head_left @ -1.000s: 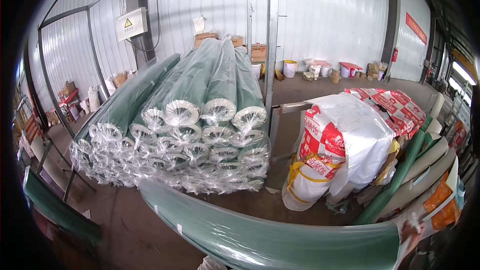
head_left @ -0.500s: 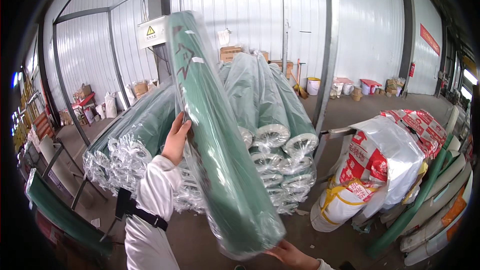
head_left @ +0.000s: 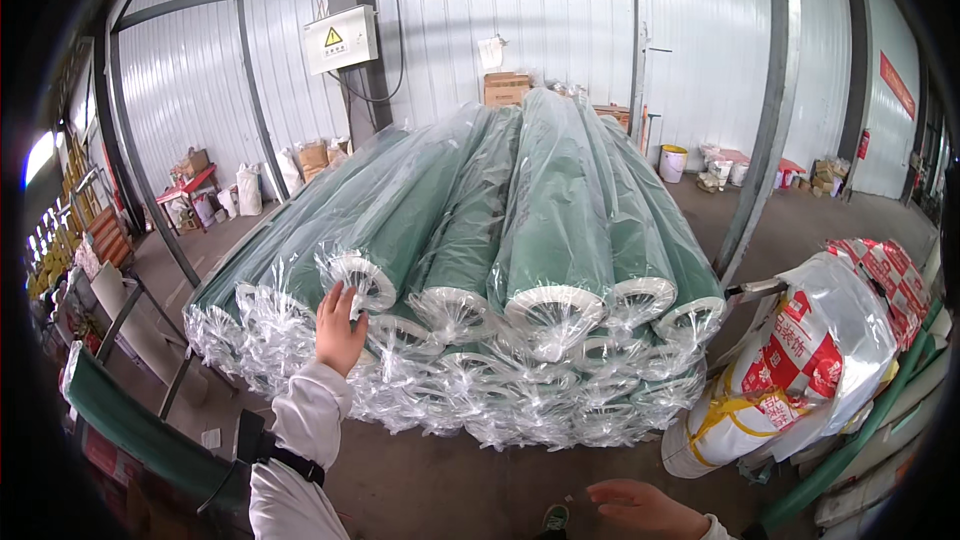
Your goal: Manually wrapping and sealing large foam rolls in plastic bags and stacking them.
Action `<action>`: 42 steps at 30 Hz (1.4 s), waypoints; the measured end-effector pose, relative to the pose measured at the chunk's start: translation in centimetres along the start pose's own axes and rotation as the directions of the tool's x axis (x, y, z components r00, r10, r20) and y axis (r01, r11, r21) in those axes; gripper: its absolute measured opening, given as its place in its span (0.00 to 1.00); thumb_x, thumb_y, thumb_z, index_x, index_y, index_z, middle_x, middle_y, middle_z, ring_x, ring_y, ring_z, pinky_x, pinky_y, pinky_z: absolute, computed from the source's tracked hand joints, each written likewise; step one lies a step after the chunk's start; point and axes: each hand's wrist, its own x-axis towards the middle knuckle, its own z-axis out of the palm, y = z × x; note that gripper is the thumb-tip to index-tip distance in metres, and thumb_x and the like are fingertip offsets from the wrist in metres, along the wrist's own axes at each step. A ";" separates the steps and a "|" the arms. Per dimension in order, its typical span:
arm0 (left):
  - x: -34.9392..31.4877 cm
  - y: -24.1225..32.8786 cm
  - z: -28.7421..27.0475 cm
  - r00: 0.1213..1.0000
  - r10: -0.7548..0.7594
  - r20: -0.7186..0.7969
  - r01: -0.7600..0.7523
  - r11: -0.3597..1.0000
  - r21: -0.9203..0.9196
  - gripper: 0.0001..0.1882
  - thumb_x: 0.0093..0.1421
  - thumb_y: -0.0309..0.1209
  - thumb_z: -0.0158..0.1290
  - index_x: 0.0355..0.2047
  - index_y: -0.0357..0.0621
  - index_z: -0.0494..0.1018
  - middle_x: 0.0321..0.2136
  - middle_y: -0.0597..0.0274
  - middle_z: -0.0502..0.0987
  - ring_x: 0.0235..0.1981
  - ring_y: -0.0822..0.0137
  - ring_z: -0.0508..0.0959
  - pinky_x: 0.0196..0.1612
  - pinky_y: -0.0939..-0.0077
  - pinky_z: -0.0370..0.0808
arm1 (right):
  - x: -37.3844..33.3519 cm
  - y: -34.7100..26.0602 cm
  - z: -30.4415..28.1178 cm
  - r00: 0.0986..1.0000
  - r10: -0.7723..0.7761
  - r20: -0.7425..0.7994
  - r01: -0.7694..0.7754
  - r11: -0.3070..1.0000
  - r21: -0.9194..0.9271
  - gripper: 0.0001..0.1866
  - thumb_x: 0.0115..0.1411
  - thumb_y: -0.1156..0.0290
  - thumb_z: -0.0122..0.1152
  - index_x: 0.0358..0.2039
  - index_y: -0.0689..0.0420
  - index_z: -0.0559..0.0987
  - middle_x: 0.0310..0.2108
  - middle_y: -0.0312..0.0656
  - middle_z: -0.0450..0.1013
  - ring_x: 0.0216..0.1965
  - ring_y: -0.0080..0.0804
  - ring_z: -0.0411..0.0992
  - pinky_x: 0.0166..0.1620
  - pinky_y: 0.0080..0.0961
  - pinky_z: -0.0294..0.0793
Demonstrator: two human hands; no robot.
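Observation:
Large green rolls wrapped in clear plastic lie stacked in a wide pile, their pale round ends and bunched film facing me. My left hand (head_left: 340, 332) is at the end of a left-hand top roll (head_left: 405, 220), its fingers apart and up against the film; whether they press on it I cannot tell. Beside it, another green roll (head_left: 555, 210) rests high on the middle of the pile. Low at the right, my right hand (head_left: 648, 508) hangs apart from the pile with fingers stretched out and nothing in it.
Metal posts (head_left: 765, 130) stand around the pile. At the right sits a bundle in red-and-white wrapping (head_left: 800, 350), with more long rolls (head_left: 870, 450) beyond it. A green roll (head_left: 140, 430) leans at the left. An electrical box (head_left: 340, 40) hangs on the far wall.
The green roll both hands held up in front of me has left them and is on the pile. My left hand has moved down to a roll end; my right has moved rightward. The view has shifted left.

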 end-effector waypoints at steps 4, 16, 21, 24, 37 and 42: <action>2.9 0.9 1.0 0.940 -0.077 -0.332 0.161 0.959 0.235 0.33 0.50 0.37 0.52 0.56 0.49 0.54 0.59 0.52 0.49 0.60 0.52 0.50 0.56 0.42 0.44 | 3.0 0.8 -4.2 0.999 -0.049 0.019 0.050 0.998 -0.037 0.21 0.56 0.74 0.54 0.51 0.59 0.66 0.48 0.38 0.65 0.50 0.24 0.63 0.51 0.20 0.62; 5.4 -13.3 8.3 0.412 -0.696 -0.588 0.617 0.688 -0.381 0.47 0.54 0.52 0.46 0.57 0.25 0.39 0.58 0.36 0.44 0.61 0.49 0.42 0.61 0.65 0.42 | 13.2 -4.6 -3.2 0.906 -0.281 0.317 0.412 0.761 -0.501 0.17 0.55 0.66 0.55 0.44 0.59 0.71 0.45 0.46 0.67 0.45 0.42 0.66 0.47 0.33 0.66; 4.8 -13.4 9.7 0.688 -0.605 -0.401 0.455 0.790 -0.412 0.45 0.56 0.49 0.46 0.59 0.32 0.36 0.60 0.42 0.40 0.62 0.50 0.41 0.61 0.62 0.39 | 21.2 -9.8 2.7 0.648 -0.617 0.446 0.759 0.482 -0.437 0.21 0.51 0.72 0.59 0.46 0.61 0.69 0.44 0.45 0.67 0.46 0.38 0.67 0.45 0.29 0.68; 3.7 -11.6 7.2 0.715 -0.455 -0.531 0.403 0.889 -0.219 0.34 0.56 0.42 0.47 0.57 0.37 0.49 0.59 0.46 0.46 0.60 0.50 0.48 0.59 0.58 0.43 | 28.4 -12.1 5.7 0.605 -0.751 0.263 0.641 0.263 -0.721 0.22 0.50 0.66 0.59 0.44 0.59 0.68 0.45 0.45 0.64 0.46 0.41 0.63 0.46 0.36 0.64; 6.7 -7.9 4.7 0.956 0.220 -0.195 -0.228 0.974 -0.019 0.27 0.51 0.43 0.49 0.48 0.39 0.64 0.48 0.54 0.66 0.49 0.54 0.64 0.52 0.58 0.57 | 40.2 -5.5 7.6 0.620 -0.782 -0.065 0.150 0.200 -0.968 0.08 0.53 0.70 0.52 0.34 0.54 0.75 0.41 0.33 0.72 0.50 0.33 0.65 0.55 0.47 0.55; 4.7 -7.1 5.9 0.950 0.206 -0.235 -0.199 0.979 0.054 0.31 0.49 0.44 0.49 0.49 0.37 0.61 0.49 0.53 0.64 0.51 0.53 0.62 0.53 0.54 0.52 | 37.7 -5.9 8.4 0.643 -0.761 -0.090 0.146 0.237 -0.960 0.09 0.54 0.69 0.52 0.36 0.54 0.74 0.44 0.33 0.70 0.51 0.31 0.64 0.55 0.44 0.55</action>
